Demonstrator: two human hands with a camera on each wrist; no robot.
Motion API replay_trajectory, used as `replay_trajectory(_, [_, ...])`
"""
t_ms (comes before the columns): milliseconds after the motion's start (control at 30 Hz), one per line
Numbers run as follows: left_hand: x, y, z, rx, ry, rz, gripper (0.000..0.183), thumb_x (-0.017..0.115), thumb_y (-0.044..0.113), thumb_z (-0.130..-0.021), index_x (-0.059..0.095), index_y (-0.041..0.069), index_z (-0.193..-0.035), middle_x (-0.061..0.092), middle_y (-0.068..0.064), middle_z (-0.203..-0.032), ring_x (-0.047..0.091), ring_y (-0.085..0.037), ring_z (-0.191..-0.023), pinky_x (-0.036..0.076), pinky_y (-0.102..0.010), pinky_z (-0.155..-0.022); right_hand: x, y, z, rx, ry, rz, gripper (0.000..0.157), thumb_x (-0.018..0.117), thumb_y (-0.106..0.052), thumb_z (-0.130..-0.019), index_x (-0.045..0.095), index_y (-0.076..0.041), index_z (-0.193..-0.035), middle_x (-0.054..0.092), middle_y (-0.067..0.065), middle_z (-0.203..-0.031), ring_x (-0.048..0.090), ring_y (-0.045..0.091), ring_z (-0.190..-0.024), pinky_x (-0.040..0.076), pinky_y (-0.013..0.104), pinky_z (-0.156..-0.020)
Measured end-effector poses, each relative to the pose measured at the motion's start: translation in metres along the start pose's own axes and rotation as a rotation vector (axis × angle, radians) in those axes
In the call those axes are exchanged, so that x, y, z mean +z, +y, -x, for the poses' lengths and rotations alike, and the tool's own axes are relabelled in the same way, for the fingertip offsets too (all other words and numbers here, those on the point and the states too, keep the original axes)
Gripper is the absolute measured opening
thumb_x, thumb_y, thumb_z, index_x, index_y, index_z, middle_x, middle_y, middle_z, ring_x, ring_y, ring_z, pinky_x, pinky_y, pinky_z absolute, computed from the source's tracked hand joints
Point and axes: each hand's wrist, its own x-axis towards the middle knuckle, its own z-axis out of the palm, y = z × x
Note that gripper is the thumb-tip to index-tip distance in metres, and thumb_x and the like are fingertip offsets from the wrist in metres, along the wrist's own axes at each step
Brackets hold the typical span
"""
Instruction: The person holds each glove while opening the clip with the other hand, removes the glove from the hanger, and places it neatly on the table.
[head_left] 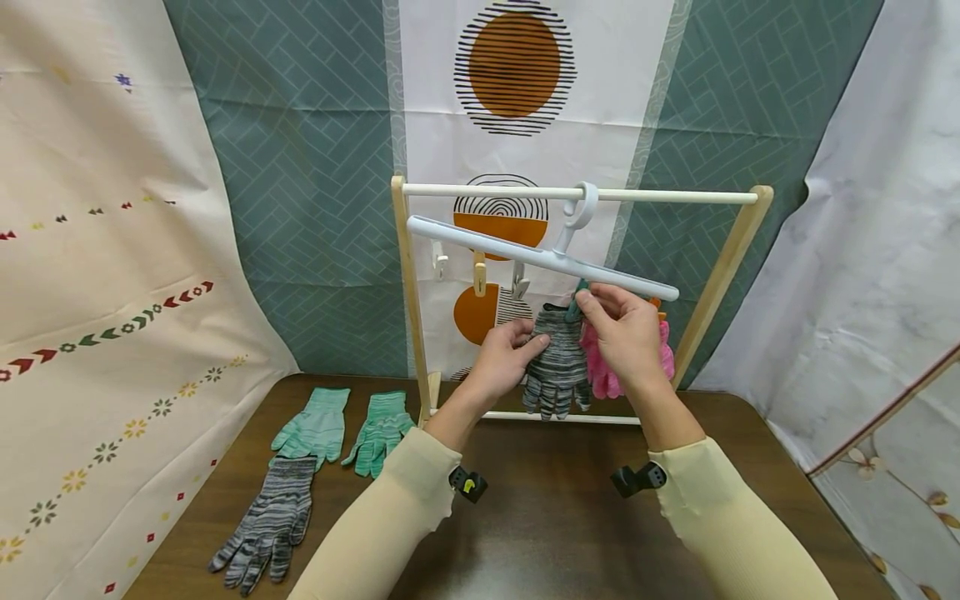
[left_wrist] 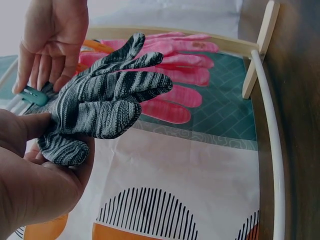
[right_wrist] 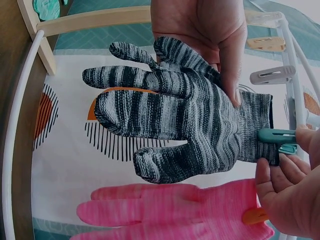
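A grey-and-black striped knit glove hangs fingers down below a white hanger. Its edge is gripped by my left hand, thumb on one face and fingers behind. At the cuff, my right hand pinches the end of a green clothespin, whose jaws lie over the knit. Beside it a pink glove hangs from an orange clothespin, partly hidden behind my right hand in the head view.
The hanger hooks over the white rail of a wooden rack and tilts down to the right. Three other clothespins, including a wooden one, dangle at its left. Two mint-green gloves and another striped glove lie on the brown table.
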Motion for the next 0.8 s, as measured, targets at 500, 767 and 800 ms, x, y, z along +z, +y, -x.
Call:
replay_trajectory(500, [-0.002, -0.002, 0.003, -0.015, 0.028, 0.001, 0.026, 0.066, 0.015, -0.107, 0.064, -0.004, -0.124, 0.075, -0.010, -0.099, 0.062, -0.013, -0.085, 0.051, -0.026, -0.077, 0.000, 0.001, 0.000, -0.062, 0.066, 0.043, 0.039, 0.077, -0.027, -0.101, 0.075, 0.003, -0.125, 0.077, 0.020, -0.114, 0.073, 0.011, -0.090, 0.056, 0.017, -0.076])
replay_trajectory(767, [-0.012, -0.011, 0.011, -0.007, 0.036, -0.029, 0.033, 0.067, 0.019, -0.107, 0.066, -0.003, -0.131, 0.041, 0.002, -0.073, 0.044, -0.016, -0.075, 0.036, -0.031, -0.069, 0.000, 0.003, 0.000, -0.067, 0.075, 0.069, 0.038, 0.076, -0.028, -0.101, 0.075, 0.002, -0.124, 0.077, 0.020, -0.113, 0.070, 0.003, -0.081, 0.056, 0.017, -0.074])
replay_trajectory(800, [-0.013, -0.011, 0.013, -0.009, 0.035, -0.029, 0.032, 0.066, 0.019, -0.107, 0.066, -0.003, -0.130, 0.041, 0.002, -0.073, 0.043, -0.016, -0.075, 0.036, -0.032, -0.069, 0.000, 0.003, 0.000, -0.070, 0.077, 0.070, 0.038, 0.076, -0.028, -0.101, 0.075, 0.002, -0.124, 0.077, 0.020, -0.112, 0.070, 0.004, -0.081, 0.056, 0.017, -0.073])
